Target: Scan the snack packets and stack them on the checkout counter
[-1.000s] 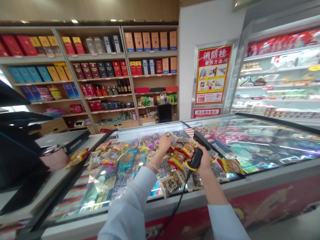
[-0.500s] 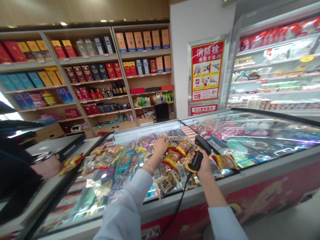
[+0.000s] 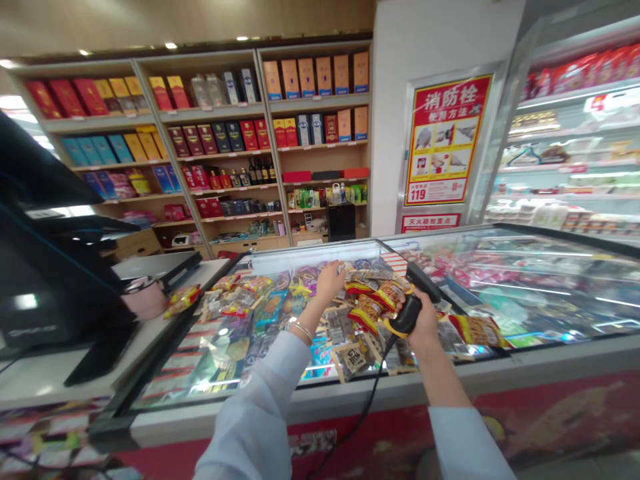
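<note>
My right hand (image 3: pixel 423 321) is wrapped round the handle of a black and yellow barcode scanner (image 3: pixel 407 315), its cable hanging down over the freezer edge. My left hand (image 3: pixel 330 280), a bracelet at its wrist, is over the far side of the snack pile, with fingers curled in; whether anything is in them is hidden. Between the hands lie red and yellow snack packets (image 3: pixel 367 311) and grey-brown packets (image 3: pixel 373 275). Nearer me is a dark packet with a pale label (image 3: pixel 354 359). Right of the scanner sits a single red and yellow packet (image 3: pixel 477 331).
The packets lie on a glass-topped chest freezer (image 3: pixel 200 408), with more packets (image 3: pixel 235 297) at its left. A pink container (image 3: pixel 145 300) and a black monitor (image 3: pixel 55 267) stand on the left counter. Behind are shelves of boxes (image 3: pixel 225 137) and, at right, a lit refrigerated display (image 3: pixel 570 167).
The view has turned left, bringing more of the monitor in. My left hand has moved a little left from the grey-brown packets. My right hand still holds the scanner.
</note>
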The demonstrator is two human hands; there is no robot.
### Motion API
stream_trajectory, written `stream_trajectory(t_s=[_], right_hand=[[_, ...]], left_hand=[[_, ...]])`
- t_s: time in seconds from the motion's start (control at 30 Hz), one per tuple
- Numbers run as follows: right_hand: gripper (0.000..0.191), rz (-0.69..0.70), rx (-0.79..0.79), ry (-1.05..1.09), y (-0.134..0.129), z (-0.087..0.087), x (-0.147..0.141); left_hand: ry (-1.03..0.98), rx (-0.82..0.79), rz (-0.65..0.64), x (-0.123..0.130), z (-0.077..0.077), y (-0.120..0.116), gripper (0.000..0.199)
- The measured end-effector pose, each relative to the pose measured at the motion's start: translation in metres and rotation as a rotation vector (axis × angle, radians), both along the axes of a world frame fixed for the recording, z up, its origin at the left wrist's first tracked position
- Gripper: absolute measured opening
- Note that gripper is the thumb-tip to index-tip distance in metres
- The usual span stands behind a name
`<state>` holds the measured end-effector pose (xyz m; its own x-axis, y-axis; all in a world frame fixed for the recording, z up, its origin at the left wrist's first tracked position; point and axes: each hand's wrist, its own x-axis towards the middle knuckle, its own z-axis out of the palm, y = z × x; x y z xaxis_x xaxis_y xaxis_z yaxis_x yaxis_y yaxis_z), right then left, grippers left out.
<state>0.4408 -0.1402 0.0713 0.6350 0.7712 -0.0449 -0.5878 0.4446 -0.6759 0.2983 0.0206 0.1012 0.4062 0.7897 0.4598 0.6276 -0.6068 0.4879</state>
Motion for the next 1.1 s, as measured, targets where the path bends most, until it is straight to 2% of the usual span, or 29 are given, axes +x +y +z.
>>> stream_trajectory(t_s=[0.1,0.23,0.43,0.57,0.77,0.93,1.03,1.1], right_hand=[[0.027,0.031,-0.005,0.041,0.013,0.007,-0.025],[0.028,0.120,0.011,-0.013,0.037,0.014,-0.067],[0.028,0.249,0.019,-0.090,0.076,0.020,-0.132],[0.027,0.316,0.013,-0.105,0.095,0.012,-0.177],[0.020,0.451,-0.078,-0.163,0.121,-0.010,-0.233],[0.018,0.552,-0.141,-0.238,0.142,-0.027,-0.253],[0.018,0.600,-0.146,-0.262,0.151,-0.039,-0.256],[0.018,0.612,-0.166,-0.272,0.154,-0.048,-0.257]], left_hand=[[-0.057,-0.009,0.063,-0.037,0.010,0.004,0.041],[-0.130,-0.020,0.157,-0.087,0.017,0.009,0.042],[-0.233,-0.014,0.287,-0.166,0.014,0.020,0.039],[-0.290,-0.030,0.389,-0.219,-0.003,0.031,0.038],[-0.387,-0.038,0.545,-0.280,-0.048,0.049,0.032],[-0.461,-0.033,0.649,-0.299,-0.073,0.065,0.035],[-0.487,-0.049,0.677,-0.298,-0.083,0.073,0.035],[-0.485,-0.092,0.686,-0.294,-0.088,0.078,0.043]])
